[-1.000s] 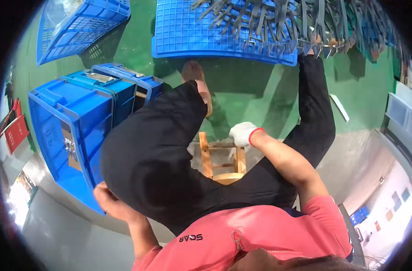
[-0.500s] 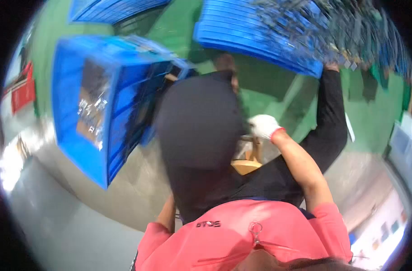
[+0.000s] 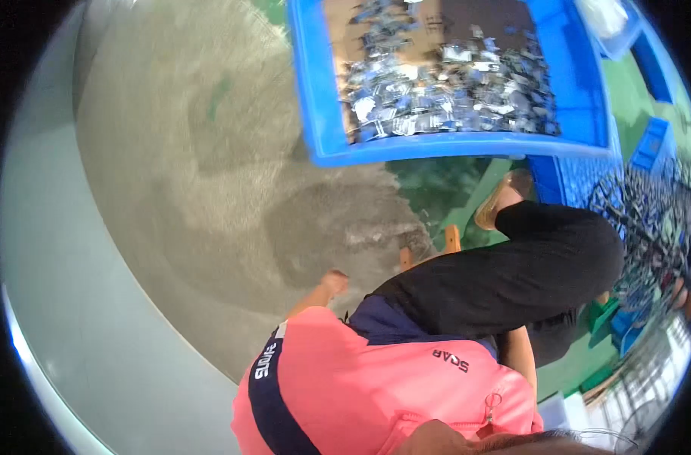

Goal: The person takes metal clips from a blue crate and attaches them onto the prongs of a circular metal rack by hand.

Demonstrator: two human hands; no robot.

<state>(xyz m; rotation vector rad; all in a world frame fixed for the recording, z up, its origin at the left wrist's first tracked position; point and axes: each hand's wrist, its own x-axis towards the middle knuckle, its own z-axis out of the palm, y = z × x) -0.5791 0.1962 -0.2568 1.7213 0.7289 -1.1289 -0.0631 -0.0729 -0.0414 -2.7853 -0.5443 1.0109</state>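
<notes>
My left hand (image 3: 335, 282) hangs beside my thigh over the bare floor. It is small and blurred, so its fingers cannot be made out, and no object shows in it. Only the forearm (image 3: 521, 353) of my right arm is visible; the hand is hidden behind my leg. In front of my knees a blue crate (image 3: 466, 145) holds many small shiny metal-looking pieces (image 3: 436, 98) on brown cardboard. Wooden parts (image 3: 451, 239), seemingly of a low seat, show beneath my leg.
A heap of dark, thin metal-looking parts (image 3: 648, 227) lies at the right, near smaller blue bins (image 3: 652, 144). A pale grey panel (image 3: 65, 265) curves along the left side. A white bag-like item (image 3: 604, 17) is at the upper right.
My view has swung left, so the crate of small pieces now sits at top centre. My left hand has come into view; my white-gloved right hand has gone out of sight.
</notes>
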